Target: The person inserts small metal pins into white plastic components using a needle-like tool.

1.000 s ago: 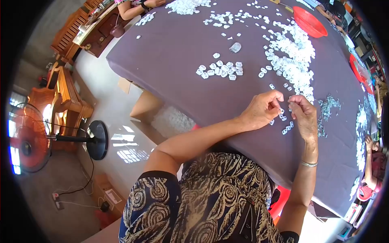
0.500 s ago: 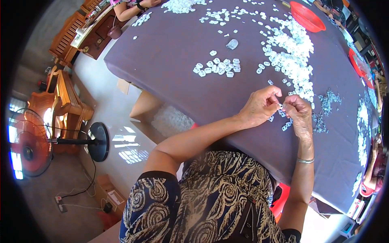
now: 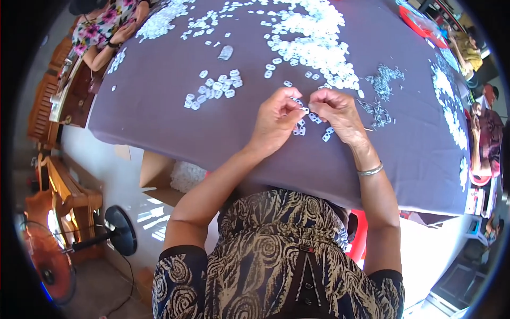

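Note:
My left hand (image 3: 277, 118) pinches a small white plastic piece with holes (image 3: 305, 110) between thumb and fingertips. My right hand (image 3: 340, 116) is closed beside it, fingertips meeting at the piece; whatever they hold is too small to make out. A thin tip sticks out by the right wrist. Under and around both hands lie several loose white two-holed pieces (image 3: 326, 137). Left of my hands, a small group of white pieces (image 3: 217, 87) sits on the dark tablecloth (image 3: 175, 114). To the right are two heaps of small metal screws or pins (image 3: 387, 81).
A large pile of white pieces (image 3: 313, 40) spreads beyond my hands. A grey lump (image 3: 226, 52) lies farther left. Other people sit at the far left (image 3: 109, 26) and right (image 3: 483, 130) edges. A red basin (image 3: 419, 26) stands far right; a fan (image 3: 48, 266) and cardboard box (image 3: 159, 173) are left.
The view has turned, so the table and hands appear farther left and higher. My hands stay together at the small white piece.

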